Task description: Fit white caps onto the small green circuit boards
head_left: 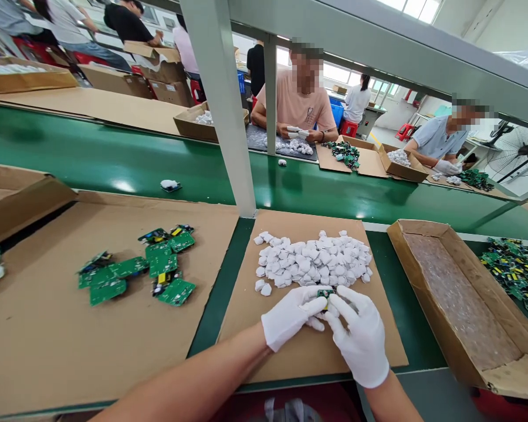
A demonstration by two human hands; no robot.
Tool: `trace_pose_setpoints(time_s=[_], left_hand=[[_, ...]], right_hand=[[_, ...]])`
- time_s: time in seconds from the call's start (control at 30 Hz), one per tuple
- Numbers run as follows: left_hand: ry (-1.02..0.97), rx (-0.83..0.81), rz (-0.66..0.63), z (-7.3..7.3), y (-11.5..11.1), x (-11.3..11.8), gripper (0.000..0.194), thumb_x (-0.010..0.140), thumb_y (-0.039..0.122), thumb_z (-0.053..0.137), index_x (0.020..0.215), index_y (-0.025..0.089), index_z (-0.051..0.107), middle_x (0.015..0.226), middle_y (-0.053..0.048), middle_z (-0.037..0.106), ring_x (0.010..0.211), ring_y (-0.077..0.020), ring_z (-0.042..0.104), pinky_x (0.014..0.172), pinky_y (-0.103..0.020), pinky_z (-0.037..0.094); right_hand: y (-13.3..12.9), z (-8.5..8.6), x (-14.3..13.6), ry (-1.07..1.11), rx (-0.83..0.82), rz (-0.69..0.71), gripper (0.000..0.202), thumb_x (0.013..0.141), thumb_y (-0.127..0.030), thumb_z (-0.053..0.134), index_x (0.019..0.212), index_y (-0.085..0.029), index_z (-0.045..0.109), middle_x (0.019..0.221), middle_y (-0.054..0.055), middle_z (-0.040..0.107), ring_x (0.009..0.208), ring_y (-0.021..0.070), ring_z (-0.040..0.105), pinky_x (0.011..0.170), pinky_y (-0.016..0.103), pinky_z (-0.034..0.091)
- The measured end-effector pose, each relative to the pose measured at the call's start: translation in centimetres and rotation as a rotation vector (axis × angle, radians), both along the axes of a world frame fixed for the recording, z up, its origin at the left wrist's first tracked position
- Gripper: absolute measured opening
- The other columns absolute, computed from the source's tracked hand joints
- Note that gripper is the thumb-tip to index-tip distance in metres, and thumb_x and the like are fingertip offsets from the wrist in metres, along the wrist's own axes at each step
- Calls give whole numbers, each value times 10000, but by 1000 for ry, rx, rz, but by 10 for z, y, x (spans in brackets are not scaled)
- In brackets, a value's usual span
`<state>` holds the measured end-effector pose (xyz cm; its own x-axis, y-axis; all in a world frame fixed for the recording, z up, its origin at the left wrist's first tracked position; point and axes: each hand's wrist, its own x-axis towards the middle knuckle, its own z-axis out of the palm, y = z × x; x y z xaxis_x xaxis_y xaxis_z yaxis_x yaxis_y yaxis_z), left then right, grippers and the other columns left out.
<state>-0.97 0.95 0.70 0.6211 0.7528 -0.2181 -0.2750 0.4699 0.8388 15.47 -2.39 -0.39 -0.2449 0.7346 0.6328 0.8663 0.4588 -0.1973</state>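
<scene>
I am watching the left hand (290,313) and right hand (361,337), both in white gloves, holding a small circuit board (324,293) between them. The fingers of both are curling nearly closed around its edges; how firmly they are pressing, I can't tell. The board is showing at the near edge of a heap of white pieces (314,258), over a cardboard sheet (242,310) on the green bench (222,287).

I am judging a slip likeliest: smooth glove fabric could let the board twist and drop among the pieces. Hard pressing could bend components. I am finding no readable brand or label; the print on a co-worker's shirt (286,94) is appearing too small.
</scene>
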Motion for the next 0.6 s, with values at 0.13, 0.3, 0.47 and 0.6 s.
trace_pose_setpoints(time_s=[0.13,0.3,0.47,0.6], left_hand=[[88,44,73,-5,0,5,377,663,313,698,984,132,614,731,1,572,581,-69,528,514,-172,461],[66,69,121,-14,2,8,287,652,302,687,848,114,593,641,10,571,463,-60,499,440,-182,439],[-6,20,136,-12,1,7,299,639,350,703,776,119,572,621,14,561,457,-54,497,444,-174,444],[-73,-23,60,-7,1,5,334,673,394,684,853,132,580,691,-1,577,544,-70,544,515,-185,475]], right_hand=[[5,-10,-9,-47,25,42,277,826,-222,588,1099,-254,615,1146,92,591,992,264,551,793,423,486],[7,-9,-13,63,-93,155,382,829,-240,571,1210,-234,544,1214,96,561,1053,270,532,855,437,475],[11,-12,-7,128,-157,223,397,850,-218,545,1245,-257,520,1238,90,549,1087,254,528,876,414,478],[13,-14,-5,154,-84,222,375,829,-214,583,1196,-284,567,1221,84,566,1061,255,554,855,411,490]])
